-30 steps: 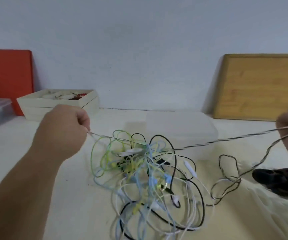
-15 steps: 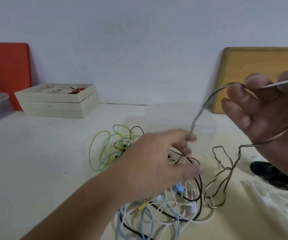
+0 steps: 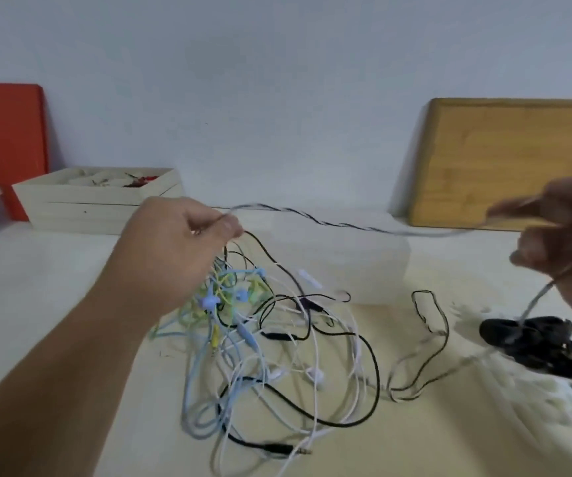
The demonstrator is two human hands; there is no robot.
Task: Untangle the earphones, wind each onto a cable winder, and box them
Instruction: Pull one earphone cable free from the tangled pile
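Left hand (image 3: 174,249) pinching a black-and-white twisted earphone cable (image 3: 315,218), blurred right hand (image 3: 560,235) gripping its other stretch, above a tangle of coloured earphones (image 3: 260,339) on a pale table (image 3: 36,304)

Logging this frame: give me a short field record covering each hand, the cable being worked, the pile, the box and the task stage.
left hand: pinches the striped cable above the tangle
right hand: blurred; grips the same cable further along
striped cable: stretched between the hands, its tail looping down onto the table
tangle: blue, white, green and black earphones heaped together
clear box: behind the tangle; contents unclear
stage: untangling; no winding seen
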